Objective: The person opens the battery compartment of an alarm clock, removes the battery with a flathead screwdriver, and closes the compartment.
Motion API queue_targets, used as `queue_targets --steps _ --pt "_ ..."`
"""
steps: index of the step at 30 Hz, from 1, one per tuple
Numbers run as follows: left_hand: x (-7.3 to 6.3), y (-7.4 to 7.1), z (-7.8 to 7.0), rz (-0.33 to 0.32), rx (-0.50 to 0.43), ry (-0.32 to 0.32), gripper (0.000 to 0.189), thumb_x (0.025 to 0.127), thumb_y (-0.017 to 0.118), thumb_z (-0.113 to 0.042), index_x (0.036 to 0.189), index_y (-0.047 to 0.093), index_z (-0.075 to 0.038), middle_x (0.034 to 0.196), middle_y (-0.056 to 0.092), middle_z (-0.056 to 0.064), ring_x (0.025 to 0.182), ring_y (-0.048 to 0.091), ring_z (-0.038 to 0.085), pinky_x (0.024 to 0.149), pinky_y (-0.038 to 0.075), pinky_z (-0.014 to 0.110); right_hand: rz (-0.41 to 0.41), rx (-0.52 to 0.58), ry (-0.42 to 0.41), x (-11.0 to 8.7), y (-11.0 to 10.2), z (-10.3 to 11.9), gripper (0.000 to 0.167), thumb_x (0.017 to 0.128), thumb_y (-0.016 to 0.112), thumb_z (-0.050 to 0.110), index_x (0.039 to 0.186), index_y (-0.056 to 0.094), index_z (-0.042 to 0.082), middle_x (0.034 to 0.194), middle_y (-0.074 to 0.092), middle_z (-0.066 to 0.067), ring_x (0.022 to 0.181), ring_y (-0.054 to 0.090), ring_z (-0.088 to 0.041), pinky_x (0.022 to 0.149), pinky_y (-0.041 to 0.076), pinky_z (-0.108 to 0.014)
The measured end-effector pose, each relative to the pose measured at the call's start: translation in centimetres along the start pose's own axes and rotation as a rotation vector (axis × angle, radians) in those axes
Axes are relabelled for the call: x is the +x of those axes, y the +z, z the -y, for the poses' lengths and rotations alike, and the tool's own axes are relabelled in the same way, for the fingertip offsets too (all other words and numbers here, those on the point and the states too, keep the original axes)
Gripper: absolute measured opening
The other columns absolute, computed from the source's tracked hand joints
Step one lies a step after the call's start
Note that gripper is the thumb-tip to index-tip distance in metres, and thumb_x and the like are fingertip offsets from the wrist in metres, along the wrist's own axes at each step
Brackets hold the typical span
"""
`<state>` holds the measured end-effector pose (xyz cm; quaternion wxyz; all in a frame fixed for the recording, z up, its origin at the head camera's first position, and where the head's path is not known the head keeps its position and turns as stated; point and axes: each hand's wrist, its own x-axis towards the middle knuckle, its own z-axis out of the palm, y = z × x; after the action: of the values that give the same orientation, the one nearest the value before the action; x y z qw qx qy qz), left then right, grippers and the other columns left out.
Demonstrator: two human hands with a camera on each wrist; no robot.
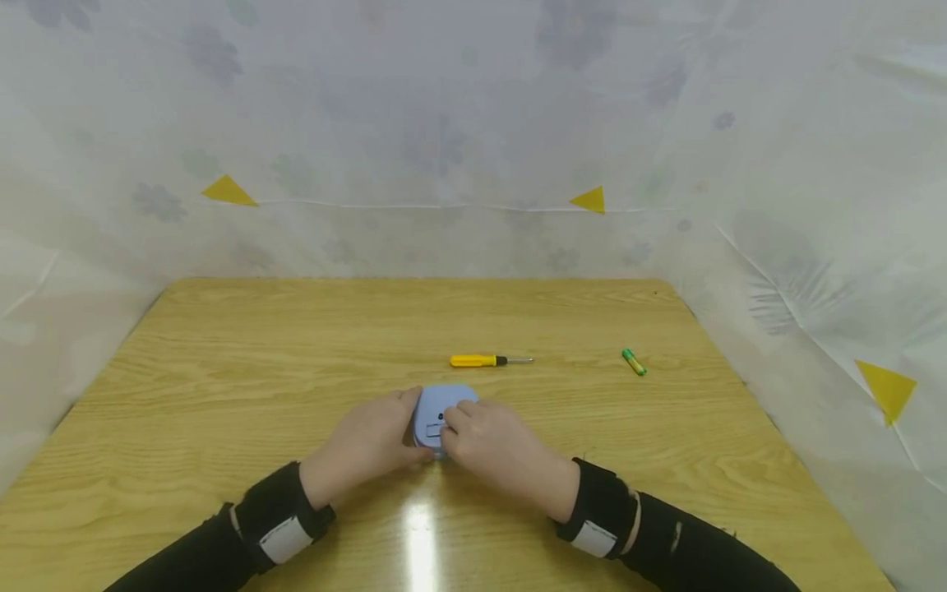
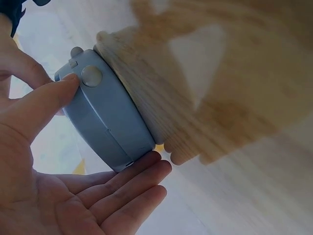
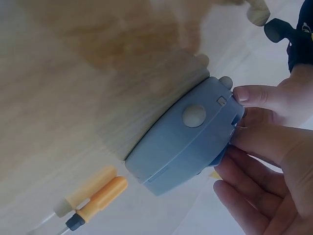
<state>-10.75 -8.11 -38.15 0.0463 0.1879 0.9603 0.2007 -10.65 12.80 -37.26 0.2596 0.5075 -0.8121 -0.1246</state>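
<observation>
A light blue, rounded device, like a small alarm clock, lies on the table with its back up. Round grey knobs and a small slot show along its side in the left wrist view. My left hand holds it by the edges, the thumb on the near side and the fingers at the far side. Over the right part of the back is my right hand, its fingers curled. In the right wrist view its thumb and fingers pinch a small blue flap jutting from the back.
Beyond the device, a yellow-handled screwdriver lies on the wooden table. Farther right is a green battery. Pale patterned sheeting with yellow triangles hangs behind the table and along its sides.
</observation>
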Motion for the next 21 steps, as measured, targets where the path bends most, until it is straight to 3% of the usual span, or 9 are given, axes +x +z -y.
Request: queue_targets --steps 11,21 --pt "-0.01 -0.17 -0.11 0.028 -0.003 -0.019 0.094 0.083 0.093 -0.036 0.152 0.049 0.009 0.148 0.062 0.027 0.131 0.066 0.04 0.108 0.058 0.052 -0.036 0.011 -0.017 -0.1 0.31 0.01 0.004 0.09 0.084 0.02 0.091 0.082 0.017 0.084 0.072 0.006 0.072 0.06 -0.006 0.065 0.056 -0.016" --pt "0.1 -0.09 -0.02 0.022 0.011 -0.014 0.095 0.081 0.094 -0.037 0.151 0.05 0.01 0.144 0.064 0.027 0.127 0.069 0.039 0.106 0.059 0.051 -0.051 -0.014 -0.033 -0.06 0.36 -0.04 0.007 0.09 0.083 0.019 0.084 0.079 0.017 0.08 0.068 0.007 0.068 0.056 -0.004 0.06 0.052 -0.014"
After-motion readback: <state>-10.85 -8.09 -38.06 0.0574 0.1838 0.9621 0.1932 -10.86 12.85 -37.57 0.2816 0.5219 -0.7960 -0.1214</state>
